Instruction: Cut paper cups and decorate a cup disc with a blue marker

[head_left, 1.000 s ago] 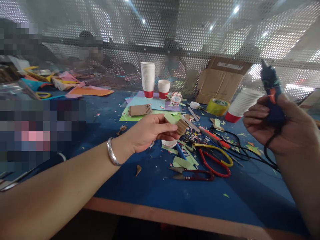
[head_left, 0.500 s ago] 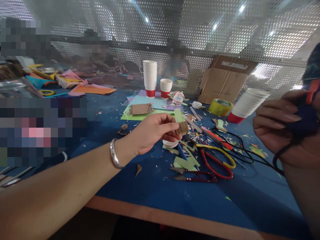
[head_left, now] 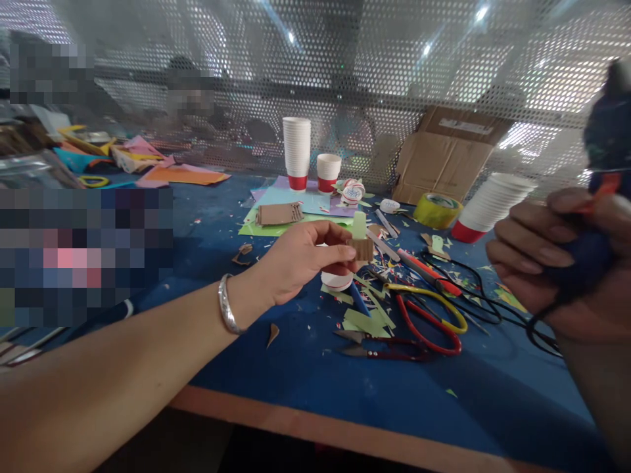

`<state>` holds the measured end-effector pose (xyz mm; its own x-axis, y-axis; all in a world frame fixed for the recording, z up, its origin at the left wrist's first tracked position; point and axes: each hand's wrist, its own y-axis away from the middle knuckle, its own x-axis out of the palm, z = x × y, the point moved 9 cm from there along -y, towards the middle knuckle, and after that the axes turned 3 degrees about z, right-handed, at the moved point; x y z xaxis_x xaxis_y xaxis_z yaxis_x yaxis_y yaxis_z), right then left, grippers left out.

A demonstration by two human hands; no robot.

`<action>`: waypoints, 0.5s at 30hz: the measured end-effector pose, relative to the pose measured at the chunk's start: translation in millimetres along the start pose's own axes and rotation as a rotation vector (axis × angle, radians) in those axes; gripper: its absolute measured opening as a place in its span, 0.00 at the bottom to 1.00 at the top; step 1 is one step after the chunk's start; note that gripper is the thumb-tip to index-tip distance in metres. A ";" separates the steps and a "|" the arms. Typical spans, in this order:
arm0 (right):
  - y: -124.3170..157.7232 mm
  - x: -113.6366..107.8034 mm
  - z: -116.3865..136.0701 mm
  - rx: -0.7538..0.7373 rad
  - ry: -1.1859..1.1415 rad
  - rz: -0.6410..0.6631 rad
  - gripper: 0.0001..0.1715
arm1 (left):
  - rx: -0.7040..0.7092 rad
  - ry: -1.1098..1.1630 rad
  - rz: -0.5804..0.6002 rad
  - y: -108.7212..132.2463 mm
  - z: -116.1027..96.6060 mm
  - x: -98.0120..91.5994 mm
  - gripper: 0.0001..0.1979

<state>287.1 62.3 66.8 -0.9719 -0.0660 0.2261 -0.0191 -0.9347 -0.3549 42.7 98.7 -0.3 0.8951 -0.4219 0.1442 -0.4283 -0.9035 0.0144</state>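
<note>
My left hand [head_left: 308, 259], with a silver bangle on the wrist, pinches a small piece of corrugated cardboard [head_left: 363, 250] over the middle of the table. A light green paper strip [head_left: 359, 225] stands up from that piece. At the right edge, my right hand [head_left: 552, 256] is wrapped round a dark blue glue gun [head_left: 610, 141] with an orange trigger; part of it is out of frame. Its black cord [head_left: 497, 320] runs down onto the table. Below my left hand are a white paper disc [head_left: 336, 280], a blue pen [head_left: 359, 300] and green paper scraps.
Red-and-yellow-handled scissors [head_left: 428, 341] and thread snips [head_left: 379, 355] lie in front. Behind stand stacked paper cups [head_left: 296, 151], yellow tape [head_left: 437, 211], a cardboard box [head_left: 438, 161] and tilted cups [head_left: 495, 203]. An orange-red cutter [head_left: 428, 270] lies among scraps. Cardboard strips [head_left: 277, 214] rest on coloured sheets.
My right hand has moved slightly left with the glue gun, showing more of it. In my left hand the cardboard piece has turned, so its green strip stands more upright.
</note>
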 end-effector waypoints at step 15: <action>25.3 16.4 -36.6 0.023 1.034 0.147 0.13 | 0.065 -0.118 -0.040 -1.2 -6.2 -10.9 0.05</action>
<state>262.1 50.4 28.4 -0.6916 0.1413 -0.7083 0.1096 -0.9488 -0.2963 32.7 104.9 4.2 0.9211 -0.3883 0.0272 -0.3869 -0.9209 -0.0469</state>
